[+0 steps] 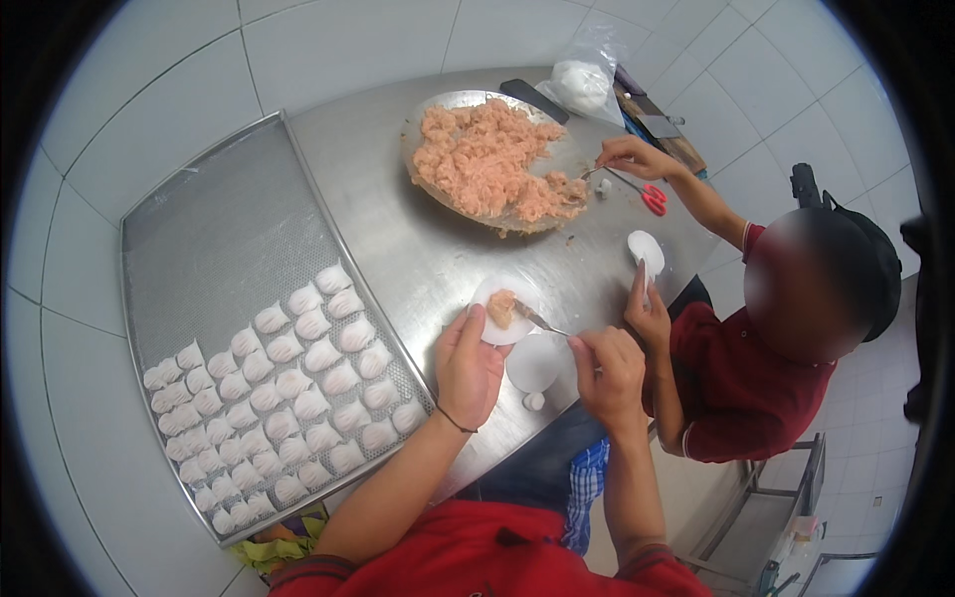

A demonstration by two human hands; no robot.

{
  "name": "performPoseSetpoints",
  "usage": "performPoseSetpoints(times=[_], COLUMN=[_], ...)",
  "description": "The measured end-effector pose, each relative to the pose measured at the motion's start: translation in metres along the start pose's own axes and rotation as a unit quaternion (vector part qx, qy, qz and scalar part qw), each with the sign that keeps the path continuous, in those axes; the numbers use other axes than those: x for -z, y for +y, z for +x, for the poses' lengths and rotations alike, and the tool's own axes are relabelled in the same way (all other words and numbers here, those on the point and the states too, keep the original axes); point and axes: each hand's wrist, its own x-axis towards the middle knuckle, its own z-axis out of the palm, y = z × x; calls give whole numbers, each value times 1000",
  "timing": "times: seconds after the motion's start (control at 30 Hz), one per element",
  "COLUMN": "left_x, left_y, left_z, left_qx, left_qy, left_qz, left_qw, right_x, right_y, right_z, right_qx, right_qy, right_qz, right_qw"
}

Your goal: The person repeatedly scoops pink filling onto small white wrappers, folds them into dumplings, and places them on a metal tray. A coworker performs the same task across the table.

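Note:
My left hand [471, 366] holds a round white dough wrapper [498, 333] with a lump of pinkish filling [502, 309] on it. In my right hand [612, 373] is the handle of a small metal spreader [539, 320], its blade touching the filling. More round wrappers [534, 364] lie on the steel table below, beside a small white dough ball [533, 401]. Farther off stands a wide metal bowl [456, 200] of pinkish minced filling [489, 157]. To the left, a perforated metal tray [216, 224] carries rows of pleated white dumplings [294, 383].
At the right a co-worker [753, 373] holds white wrappers [646, 252] and reaches a utensil into the bowl. Red-handled scissors [653, 200], a plastic bag of white dough [582, 83], a dark block-shaped object [534, 100] and a wooden board [683, 149] lie along the table's far right.

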Motion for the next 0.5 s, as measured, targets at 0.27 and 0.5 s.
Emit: performPoseSetpoints(times=[0.27,0.5], left_x=[5,2], left_y=[6,8], left_z=[5,5], left_qx=[-53,-53], left_qy=[18,26], left_qz=[-8,-1], left_qw=[998,998], right_x=[-23,-70], right_y=[25,66], right_z=[29,75], right_qx=[14,-235], right_qy=[133,42], right_qz=[-11,77], right_qw=[991,968])
